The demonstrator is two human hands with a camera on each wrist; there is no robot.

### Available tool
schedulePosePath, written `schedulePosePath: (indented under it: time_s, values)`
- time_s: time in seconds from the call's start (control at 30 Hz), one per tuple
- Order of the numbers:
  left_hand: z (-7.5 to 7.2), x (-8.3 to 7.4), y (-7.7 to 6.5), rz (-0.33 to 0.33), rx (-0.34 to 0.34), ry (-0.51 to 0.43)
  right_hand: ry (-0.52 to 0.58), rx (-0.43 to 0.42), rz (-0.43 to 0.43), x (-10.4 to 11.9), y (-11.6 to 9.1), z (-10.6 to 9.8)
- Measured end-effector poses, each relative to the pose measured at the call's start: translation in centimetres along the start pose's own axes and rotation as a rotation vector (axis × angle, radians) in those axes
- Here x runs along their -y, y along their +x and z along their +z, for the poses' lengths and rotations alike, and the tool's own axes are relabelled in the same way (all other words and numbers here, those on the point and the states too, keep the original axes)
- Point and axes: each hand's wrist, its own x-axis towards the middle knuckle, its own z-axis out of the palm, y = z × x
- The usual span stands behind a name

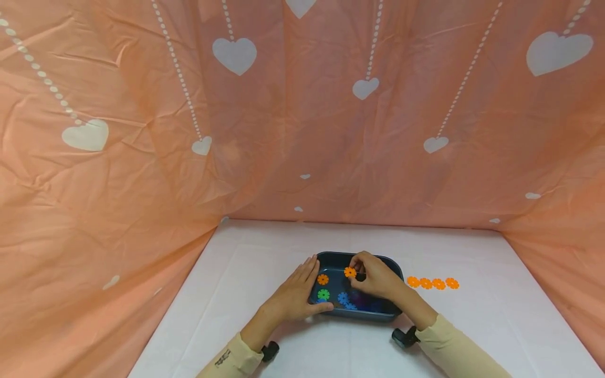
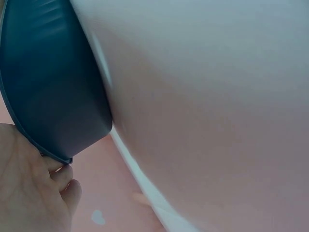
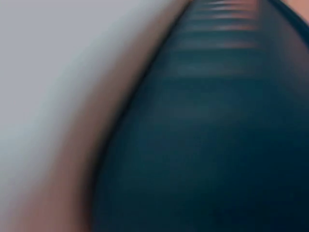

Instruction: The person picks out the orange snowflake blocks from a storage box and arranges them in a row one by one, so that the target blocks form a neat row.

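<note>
A dark blue rectangular tray (image 1: 361, 317) stands on the white table. My left hand (image 1: 295, 294) rests on its left end, fingers stretched along the rim and thumb lying over the near edge. In the left wrist view its fingertips touch the tray's rim (image 2: 41, 145). Over the tray, my right hand (image 1: 375, 275) pinches an orange flower-shaped disc (image 1: 350, 272) between thumb and fingers. Inside the tray lie another orange disc (image 1: 323, 279), a green disc (image 1: 323, 294) and several blue discs (image 1: 343, 298). The right wrist view is blurred and shows mostly the tray wall (image 3: 203, 135).
To the right of the tray, several orange flower discs (image 1: 426, 283) lie in a row on the table (image 1: 264, 262). An orange curtain (image 1: 331, 131) with white hearts hangs behind the table and along both sides.
</note>
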Motion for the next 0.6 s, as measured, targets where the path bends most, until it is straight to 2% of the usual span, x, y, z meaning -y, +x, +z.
schedulePosePath:
  time_s: [0.6]
  values:
    - [-0.1, 0.0, -0.1, 0.003, -0.001, -0.007, -0.054, -0.152, 0.035, -1.1, -3.5, -5.2]
